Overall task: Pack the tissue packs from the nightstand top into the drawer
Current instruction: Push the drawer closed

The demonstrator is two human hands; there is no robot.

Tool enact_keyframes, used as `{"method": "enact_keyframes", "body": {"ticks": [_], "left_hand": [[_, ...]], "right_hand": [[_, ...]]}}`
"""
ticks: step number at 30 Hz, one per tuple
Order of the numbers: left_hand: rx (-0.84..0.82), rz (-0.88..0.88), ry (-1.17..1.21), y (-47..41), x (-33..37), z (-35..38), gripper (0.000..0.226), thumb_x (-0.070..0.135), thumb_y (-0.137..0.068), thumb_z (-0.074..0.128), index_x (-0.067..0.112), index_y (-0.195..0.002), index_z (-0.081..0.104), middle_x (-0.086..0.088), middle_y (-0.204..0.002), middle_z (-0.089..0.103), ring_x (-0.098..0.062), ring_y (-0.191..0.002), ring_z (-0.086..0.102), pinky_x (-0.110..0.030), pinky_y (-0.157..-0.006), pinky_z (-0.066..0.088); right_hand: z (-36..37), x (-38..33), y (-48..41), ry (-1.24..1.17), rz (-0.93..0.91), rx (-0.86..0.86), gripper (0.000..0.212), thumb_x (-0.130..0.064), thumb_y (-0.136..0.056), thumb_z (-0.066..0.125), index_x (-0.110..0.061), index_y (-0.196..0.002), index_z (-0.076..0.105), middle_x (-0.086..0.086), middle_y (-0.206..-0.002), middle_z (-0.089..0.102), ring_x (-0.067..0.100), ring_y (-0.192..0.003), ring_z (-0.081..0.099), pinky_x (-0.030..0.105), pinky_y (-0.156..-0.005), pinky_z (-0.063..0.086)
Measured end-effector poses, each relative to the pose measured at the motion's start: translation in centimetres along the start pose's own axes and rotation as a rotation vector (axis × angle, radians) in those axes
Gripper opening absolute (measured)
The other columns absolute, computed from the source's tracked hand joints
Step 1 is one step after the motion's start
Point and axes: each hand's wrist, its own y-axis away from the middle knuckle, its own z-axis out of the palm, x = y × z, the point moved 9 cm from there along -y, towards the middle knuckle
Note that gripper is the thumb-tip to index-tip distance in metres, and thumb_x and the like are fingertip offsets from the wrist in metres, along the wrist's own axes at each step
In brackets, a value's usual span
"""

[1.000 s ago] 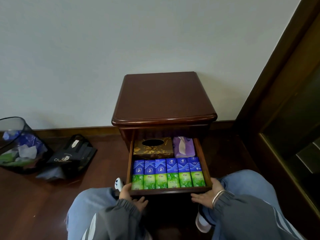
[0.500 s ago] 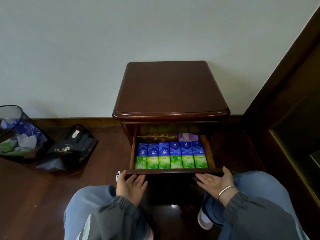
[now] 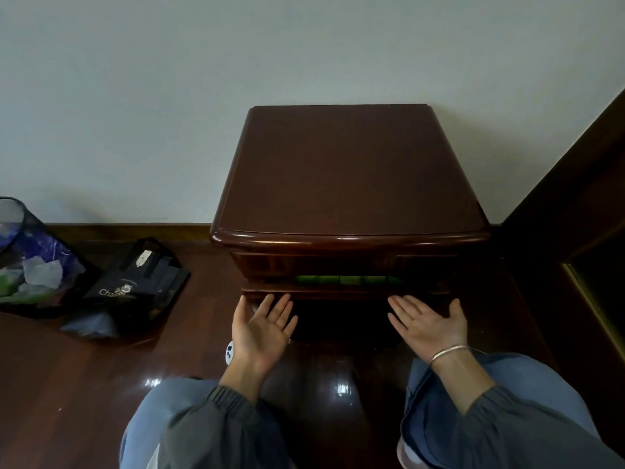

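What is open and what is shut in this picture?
drawer: nearly shut, thin gap showing.
tissue packs: inside the drawer, green edges showing.
left hand: open, palm up.
right hand: open, palm up.
wastebasket: holding crumpled scraps.
black bag: lying on floor.

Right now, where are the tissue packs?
Head view, centre: green strip of tissue packs shows in the nearly shut drawer, under the nightstand top, just beyond the left hand and right hand.
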Motion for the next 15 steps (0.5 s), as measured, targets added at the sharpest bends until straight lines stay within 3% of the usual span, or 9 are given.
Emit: {"method": "enact_keyframes", "body": {"ticks": [7, 12, 15], "left_hand": [[-0.059, 0.015, -0.049, -2.7, 1.3, 0.7, 0.062, 0.060, -0.093, 0.036, 0.020, -0.139, 0.046, -0.007, -0.136, 0.056, -0.027, -0.125, 0.048, -0.046, -0.103, 0.035], [0.065, -0.026, -0.480, -1.5, 1.1, 1.0, 0.048, 0.037, -0.101, 0.034, 0.014, -0.143, 0.042, -0.009, -0.141, 0.051, -0.026, -0.129, 0.047, -0.038, -0.103, 0.034], [0.150, 0.136, -0.767, 1.8, 4.0, 0.9, 0.035, 0.020, -0.100, 0.044, 0.006, -0.131, 0.053, -0.014, -0.130, 0.060, -0.026, -0.116, 0.058, -0.036, -0.101, 0.042]], "right_hand": [[1.4, -0.5, -2.0, 0.003, -0.017, 0.001, 0.084, -0.069, -0.088, 0.022, -0.007, -0.143, 0.032, 0.016, -0.148, 0.037, 0.028, -0.140, 0.030, 0.047, -0.113, 0.019], [2.0, 1.2, 0.8, 0.277, 0.103, 0.141, 0.054, -0.043, -0.098, 0.026, -0.009, -0.137, 0.043, 0.010, -0.142, 0.048, 0.022, -0.134, 0.040, 0.038, -0.110, 0.025], [5.3, 1.7, 5.5, 0.372, 0.156, 0.059, 0.036, -0.019, -0.092, 0.040, -0.009, -0.122, 0.058, 0.008, -0.109, 0.068, 0.018, -0.102, 0.061, 0.030, -0.096, 0.039]]}}
